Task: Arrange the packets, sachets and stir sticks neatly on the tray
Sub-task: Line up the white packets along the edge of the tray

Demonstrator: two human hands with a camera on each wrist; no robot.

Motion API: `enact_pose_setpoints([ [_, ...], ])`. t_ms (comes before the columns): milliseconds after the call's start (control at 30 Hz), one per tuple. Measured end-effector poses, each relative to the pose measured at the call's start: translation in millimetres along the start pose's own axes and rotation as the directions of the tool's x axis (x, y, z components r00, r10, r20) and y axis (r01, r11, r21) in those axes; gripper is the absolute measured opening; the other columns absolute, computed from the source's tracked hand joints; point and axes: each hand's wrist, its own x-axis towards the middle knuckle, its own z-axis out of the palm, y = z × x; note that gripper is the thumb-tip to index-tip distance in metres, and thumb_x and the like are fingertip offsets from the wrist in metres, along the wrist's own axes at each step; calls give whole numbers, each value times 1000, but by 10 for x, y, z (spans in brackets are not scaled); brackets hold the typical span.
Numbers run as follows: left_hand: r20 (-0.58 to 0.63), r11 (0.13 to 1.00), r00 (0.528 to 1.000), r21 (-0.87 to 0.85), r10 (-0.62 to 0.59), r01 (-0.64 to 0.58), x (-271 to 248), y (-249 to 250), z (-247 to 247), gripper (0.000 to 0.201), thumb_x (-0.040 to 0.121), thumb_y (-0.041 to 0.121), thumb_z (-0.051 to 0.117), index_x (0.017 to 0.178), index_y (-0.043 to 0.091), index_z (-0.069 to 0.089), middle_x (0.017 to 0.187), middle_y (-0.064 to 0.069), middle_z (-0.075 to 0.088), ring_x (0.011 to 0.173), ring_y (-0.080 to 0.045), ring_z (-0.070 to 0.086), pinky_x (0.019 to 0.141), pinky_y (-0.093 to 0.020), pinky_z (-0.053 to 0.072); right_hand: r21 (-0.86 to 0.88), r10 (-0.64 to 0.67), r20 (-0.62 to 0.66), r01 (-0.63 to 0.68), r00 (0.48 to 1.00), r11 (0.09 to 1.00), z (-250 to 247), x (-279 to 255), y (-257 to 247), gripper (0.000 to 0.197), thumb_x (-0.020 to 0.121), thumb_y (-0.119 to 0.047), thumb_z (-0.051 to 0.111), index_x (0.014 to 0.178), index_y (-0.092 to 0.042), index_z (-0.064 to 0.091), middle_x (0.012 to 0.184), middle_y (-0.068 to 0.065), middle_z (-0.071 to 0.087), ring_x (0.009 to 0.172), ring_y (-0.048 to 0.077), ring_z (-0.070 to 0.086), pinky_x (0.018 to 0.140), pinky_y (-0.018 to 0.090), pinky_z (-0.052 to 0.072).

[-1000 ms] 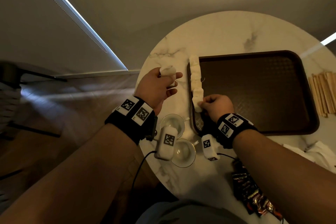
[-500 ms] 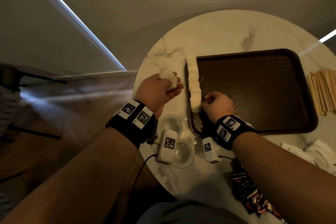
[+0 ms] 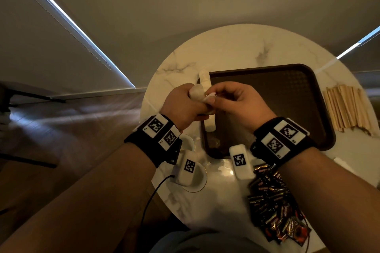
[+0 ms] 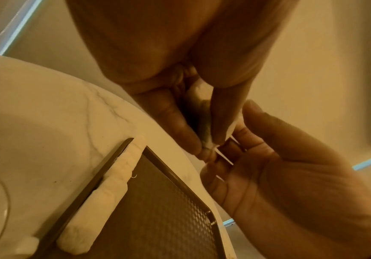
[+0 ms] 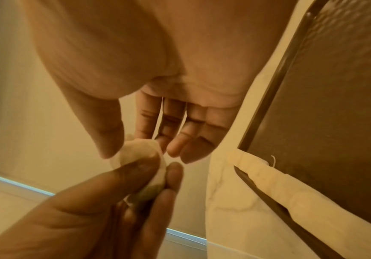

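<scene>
My left hand (image 3: 200, 104) grips a small bunch of white sachets (image 3: 196, 93) above the table's left edge. My right hand (image 3: 213, 96) meets it and pinches one sachet (image 5: 135, 154) between thumb and forefinger. In the left wrist view the left hand (image 4: 206, 140) holds the bunch by its lower end, and the right hand's fingers (image 4: 235, 149) curl against it. A row of white sachets (image 3: 210, 125) lies along the left rim of the brown tray (image 3: 277, 92). Wooden stir sticks (image 3: 347, 111) lie right of the tray, and dark packets (image 3: 275, 201) sit near me.
Two glass saucers (image 3: 197, 178) sit on the round marble table (image 3: 226, 51) under my left wrist. White paper (image 3: 345, 165) lies at the right edge. Left of the table the wooden floor (image 3: 72, 125) drops away.
My right hand has let go of the sachet row on the tray's rim and risen to the left hand. The left hand has moved right with its sachets.
</scene>
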Motion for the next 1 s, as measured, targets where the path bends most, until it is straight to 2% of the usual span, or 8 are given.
enact_pose_setpoints([
  [67, 34, 1000, 999, 16, 4, -4, -22, 23, 15, 43, 74, 3, 87, 111, 4, 67, 103, -19, 75, 94, -33, 77, 85, -52, 63, 9, -28, -9, 28, 1000, 1000, -23, -30, -48, 16, 92, -13, 78, 104, -3, 74, 95, 24, 74, 84, 37, 72, 84, 50, 60],
  [167, 44, 999, 999, -38, 4, -3, -72, 30, -6, 32, 80, 10, 85, 107, 8, 67, 100, -15, 77, 94, -30, 77, 84, -45, 63, 16, -82, -75, 84, 994, 996, -70, -92, -102, 17, 93, -11, 75, 104, 2, 71, 96, 19, 75, 77, 20, 69, 71, 29, 59],
  [233, 36, 997, 999, -78, 18, -15, -103, 16, -31, 24, 86, 9, 80, 107, 8, 68, 100, -15, 77, 93, -31, 77, 83, -43, 63, 44, -93, -121, 99, 988, 994, -87, -132, -125, 17, 93, -12, 75, 105, -1, 72, 101, 19, 76, 80, 19, 70, 69, 23, 58],
  [400, 58, 989, 998, -145, 11, -2, -152, -8, -30, 23, 94, 10, 71, 115, 5, 67, 101, -15, 77, 90, -29, 75, 78, -38, 62, 30, -129, -172, 136, 977, 990, -42, -207, -193, 13, 95, -10, 72, 107, -4, 76, 101, 11, 78, 92, 22, 74, 77, 27, 62],
  [600, 3, 994, 1000, -104, 21, -21, -175, -4, -37, 12, 91, 1, 70, 102, 5, 67, 82, -6, 70, 76, -21, 69, 66, -32, 59, -123, -297, -283, 273, 912, 954, -13, -209, -306, 6, 97, -13, 72, 103, -11, 74, 95, -8, 75, 90, 3, 71, 82, 18, 56],
  [767, -73, 979, 976, -1, 203, -204, -151, 82, -50, 13, 86, 8, 76, 96, 15, 72, 77, -2, 67, 72, -18, 62, 65, -32, 54, -254, -230, -155, 186, 961, 949, -20, -164, -224, 7, 99, -20, 70, 101, -15, 75, 93, -5, 75, 90, 9, 70, 80, 19, 55],
  [900, -10, 931, 949, 198, 315, -307, -135, 130, 23, 22, 82, 30, 78, 90, 10, 72, 79, -12, 71, 68, -17, 63, 60, -36, 51, -53, -167, -142, 162, 976, 985, 32, -151, -168, 12, 100, -12, 68, 107, -4, 72, 97, 15, 76, 86, 19, 74, 73, 26, 60],
  [1000, -76, 957, 963, 153, 260, -246, -77, 105, 32, 10, 88, 22, 78, 88, 14, 71, 75, -6, 69, 65, -16, 63, 60, -34, 52, 79, -102, -124, 113, 987, 990, 51, -148, -60, 26, 96, -9, 71, 120, 0, 66, 101, 27, 73, 83, 20, 73, 69, 27, 60],
])
